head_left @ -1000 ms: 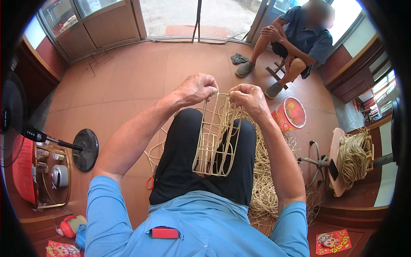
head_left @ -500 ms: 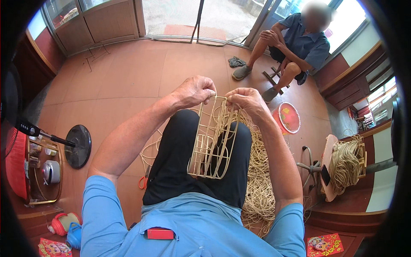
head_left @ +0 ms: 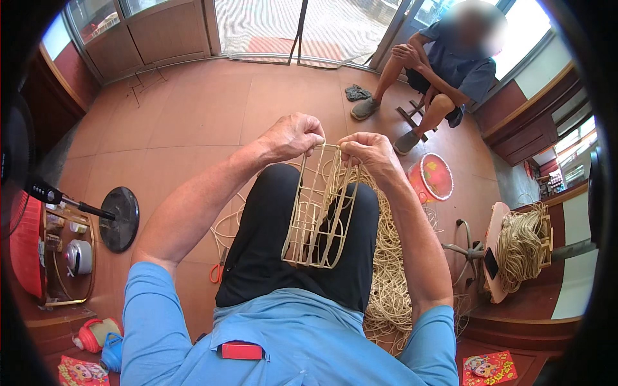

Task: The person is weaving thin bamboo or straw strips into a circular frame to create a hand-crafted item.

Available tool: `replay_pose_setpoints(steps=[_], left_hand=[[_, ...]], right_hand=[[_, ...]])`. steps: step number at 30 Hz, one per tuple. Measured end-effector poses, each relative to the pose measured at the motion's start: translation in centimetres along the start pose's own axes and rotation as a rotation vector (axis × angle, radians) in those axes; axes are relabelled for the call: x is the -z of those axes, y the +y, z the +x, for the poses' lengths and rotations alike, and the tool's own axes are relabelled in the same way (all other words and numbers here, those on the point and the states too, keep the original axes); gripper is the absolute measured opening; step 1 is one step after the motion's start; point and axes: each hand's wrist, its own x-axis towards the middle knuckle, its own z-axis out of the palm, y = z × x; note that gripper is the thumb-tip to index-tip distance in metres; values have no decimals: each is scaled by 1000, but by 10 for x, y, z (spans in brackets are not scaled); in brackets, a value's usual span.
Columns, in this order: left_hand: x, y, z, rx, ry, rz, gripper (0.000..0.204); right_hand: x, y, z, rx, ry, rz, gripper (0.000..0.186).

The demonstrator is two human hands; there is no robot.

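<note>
Two bare hands, both pinched shut on one pale, cage-like frame [head_left: 311, 207], held over the gap between the knees. Left hand [head_left: 297, 136] has thumb and fingertips closed at its upper left corner; right hand [head_left: 367, 151] pinches the upper right, just beside the left. Exact contact points are hidden behind the fingers, so can't tell which bars each one bears on. Frame is tilted, lower end nearer the body, over the black trousers [head_left: 254, 244]. Its inner bars overlap in view; can't separate near side from far side, nor say whether the lower end touches the legs.

Pale cord heap [head_left: 391, 276] on the floor to the right, partly covered by the right forearm and leg. Scissors [head_left: 216, 273] by the left leg: orange handles readable, the rest hard to make out. Bucket [head_left: 432, 177], red-patterned, beyond the right forearm. Cord bundle [head_left: 520, 248] sits on a swivel chair [head_left: 497, 241] at right, dark flat object [head_left: 491, 262] near its edge, too small to identify.

Standing fan [head_left: 18, 161] cut by the dark lens rim at left; its base [head_left: 119, 219] is in full view. Seated co-worker [head_left: 458, 64] top right: head blurred, low stool [head_left: 415, 119] mostly hidden by the legs.
</note>
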Motion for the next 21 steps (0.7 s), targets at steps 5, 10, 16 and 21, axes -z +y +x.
replay_pose_setpoints(steps=[5, 10, 16, 21], left_hand=[[-3, 2, -1, 18, -2, 2, 16], [-3, 8, -1, 27, 9, 25, 17], [-4, 6, -1, 8, 27, 4, 17], [-1, 5, -4, 9, 20, 12, 15]], right_hand=[[-15, -4, 2, -56, 104, -261, 28], [-4, -2, -2, 6, 116, -270, 34], [-25, -6, -6, 31, 105, -259, 34], [-35, 7, -2, 84, 158, -152, 31]])
